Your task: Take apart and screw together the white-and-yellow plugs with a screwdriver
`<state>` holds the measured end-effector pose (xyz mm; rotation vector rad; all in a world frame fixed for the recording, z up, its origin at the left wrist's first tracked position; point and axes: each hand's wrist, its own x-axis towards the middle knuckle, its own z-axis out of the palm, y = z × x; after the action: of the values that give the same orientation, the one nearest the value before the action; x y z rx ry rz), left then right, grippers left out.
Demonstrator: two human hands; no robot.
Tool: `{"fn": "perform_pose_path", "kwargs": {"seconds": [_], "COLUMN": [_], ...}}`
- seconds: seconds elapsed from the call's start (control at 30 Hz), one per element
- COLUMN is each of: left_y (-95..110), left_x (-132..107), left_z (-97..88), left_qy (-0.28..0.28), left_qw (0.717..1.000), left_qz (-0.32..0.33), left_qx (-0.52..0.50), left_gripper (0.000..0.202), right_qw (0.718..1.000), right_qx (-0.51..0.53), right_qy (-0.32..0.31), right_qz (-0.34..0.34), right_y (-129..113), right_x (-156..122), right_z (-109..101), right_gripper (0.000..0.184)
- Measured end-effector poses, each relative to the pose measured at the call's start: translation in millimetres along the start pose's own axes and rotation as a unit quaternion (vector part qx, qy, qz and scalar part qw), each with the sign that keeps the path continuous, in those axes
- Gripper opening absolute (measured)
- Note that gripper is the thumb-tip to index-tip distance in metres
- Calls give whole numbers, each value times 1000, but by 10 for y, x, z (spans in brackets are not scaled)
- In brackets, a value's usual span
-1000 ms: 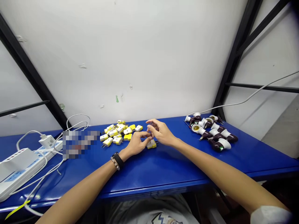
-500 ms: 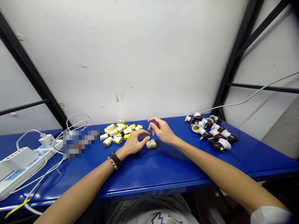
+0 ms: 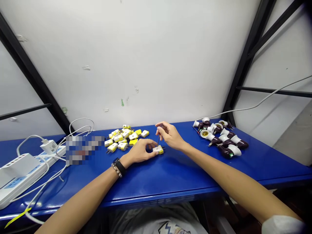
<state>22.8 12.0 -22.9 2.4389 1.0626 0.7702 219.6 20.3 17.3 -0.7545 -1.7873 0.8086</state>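
A white and yellow plug (image 3: pixel 159 149) lies on the blue table, its prongs pointing right. My left hand (image 3: pixel 142 150) grips its left end between thumb and fingers. In my right hand (image 3: pixel 170 135) is a thin screwdriver (image 3: pixel 158 140), held nearly upright with fingers closed round its handle. The tip of the shaft meets the top face of the plug. Left of my hands, a pile of similar white and yellow plugs (image 3: pixel 118 138) is spread out.
Several dark purple and white lamp holders (image 3: pixel 226 142) lie at the right. On the left stand a white power strip (image 3: pixel 31 175), a charger (image 3: pixel 48 147) and loose white cables (image 3: pixel 46 187). Black frame posts (image 3: pixel 240 68) rise beside the white back wall (image 3: pixel 156 58).
My left hand has moved slightly right and closed on the plug's left end. The screwdriver has shifted a little to the right, its tip still at the plug.
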Motion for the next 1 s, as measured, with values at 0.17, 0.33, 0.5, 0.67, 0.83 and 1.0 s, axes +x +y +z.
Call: {"fn": "perform_pose_path", "kwargs": {"seconds": [0.17, 0.33, 0.5, 0.67, 0.83, 1.0], "left_y": [34, -27, -187, -295, -212, -133], "left_x": [10, 27, 26, 15, 20, 47], "left_z": [-38, -98, -160, -196, -266, -249], "left_qy": [36, 34, -9, -46, -4, 57], "left_qw": [999, 996, 997, 993, 993, 991], "left_qz": [18, -38, -73, -98, -114, -114], "left_qx": [-29, -69, -9, 37, 16, -26], "left_gripper": [27, 31, 41, 40, 39, 41], "right_qw": [997, 993, 996, 996, 968, 929], "right_qx": [35, 40, 28, -93, -227, -296], "right_qy": [60, 109, 86, 7, -97, -212], "right_qz": [-13, -22, -7, 15, 45, 60], "right_y": [21, 6, 13, 18, 42, 43], "right_x": [31, 55, 48, 31, 2, -39], "right_z": [-33, -88, -92, -103, -119, -125], "right_gripper": [27, 31, 28, 23, 22, 42]}}
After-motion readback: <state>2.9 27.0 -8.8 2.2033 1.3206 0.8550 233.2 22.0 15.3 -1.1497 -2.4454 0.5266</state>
